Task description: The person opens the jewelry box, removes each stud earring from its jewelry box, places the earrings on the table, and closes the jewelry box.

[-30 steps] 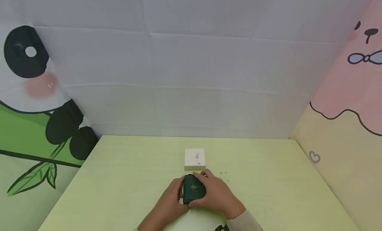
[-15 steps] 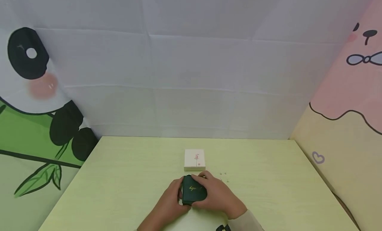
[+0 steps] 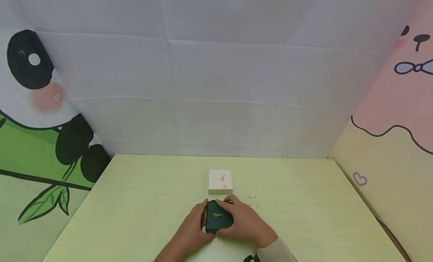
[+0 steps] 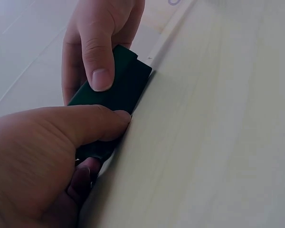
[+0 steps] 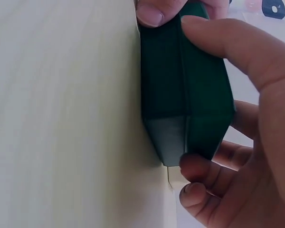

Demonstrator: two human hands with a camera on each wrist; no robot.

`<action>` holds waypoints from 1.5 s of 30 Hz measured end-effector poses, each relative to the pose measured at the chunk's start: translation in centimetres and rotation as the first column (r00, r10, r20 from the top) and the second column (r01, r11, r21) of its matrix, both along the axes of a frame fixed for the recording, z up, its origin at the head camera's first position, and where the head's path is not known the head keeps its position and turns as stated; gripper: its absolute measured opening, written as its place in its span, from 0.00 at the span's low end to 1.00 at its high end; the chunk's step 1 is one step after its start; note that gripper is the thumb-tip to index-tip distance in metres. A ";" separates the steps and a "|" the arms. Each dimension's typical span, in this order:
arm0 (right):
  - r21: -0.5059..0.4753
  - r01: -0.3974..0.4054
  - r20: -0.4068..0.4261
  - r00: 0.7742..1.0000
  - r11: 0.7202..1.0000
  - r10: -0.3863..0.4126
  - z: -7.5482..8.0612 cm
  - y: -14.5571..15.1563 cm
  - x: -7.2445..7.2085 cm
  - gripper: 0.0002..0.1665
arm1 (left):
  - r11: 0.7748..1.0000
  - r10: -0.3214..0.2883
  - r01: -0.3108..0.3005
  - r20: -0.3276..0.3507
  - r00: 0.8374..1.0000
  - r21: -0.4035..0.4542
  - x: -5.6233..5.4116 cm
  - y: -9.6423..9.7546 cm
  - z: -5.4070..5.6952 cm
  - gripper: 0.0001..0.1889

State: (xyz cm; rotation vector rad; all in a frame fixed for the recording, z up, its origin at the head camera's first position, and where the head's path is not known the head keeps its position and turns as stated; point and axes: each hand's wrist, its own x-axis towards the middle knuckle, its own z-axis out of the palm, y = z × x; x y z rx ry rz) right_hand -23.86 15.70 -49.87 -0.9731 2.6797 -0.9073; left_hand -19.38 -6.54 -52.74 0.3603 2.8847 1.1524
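A small dark green jewelry box with gold lettering on its lid lies low on the table between both hands. My left hand grips its left side, the thumb along the near edge. From the right, my right hand holds the lid, thumb at the near side and fingers at the far side. A seam between lid and base runs along the green box in the right wrist view. There the right thumb presses the lid while the left thumb lies on the base. The lid appears down on the base.
A white square box with a pink flower print stands just beyond the green box. Several tiny bits lie to its right on the pale table. A white cloth wall rises behind the table.
Both hands keep their hold on the green box. It has shifted very slightly left and nearer, with more of the gold lettering showing.
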 end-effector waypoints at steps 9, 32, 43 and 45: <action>0.008 -0.018 0.015 1.000 1.000 0.018 -0.1 0.3 -0.1 0.53 | 1.000 -0.020 0.020 0.013 1.000 0.010 -0.1 0.3 0.1 0.53; 0.036 -0.023 -0.030 0.999 0.999 0.024 0.2 0.3 0.0 0.53 | 1.000 0.002 -0.004 0.059 0.998 0.031 0.0 0.0 0.2 0.55; 0.043 -0.003 -0.043 0.999 0.999 0.005 -0.3 0.1 0.0 0.51 | 0.999 -0.006 0.003 0.083 0.997 0.032 0.0 -0.1 0.5 0.56; 0.045 0.007 -0.047 0.999 0.999 -0.005 -0.3 0.1 0.0 0.50 | 0.999 -0.009 0.006 0.080 0.997 0.033 -0.1 -0.1 0.4 0.56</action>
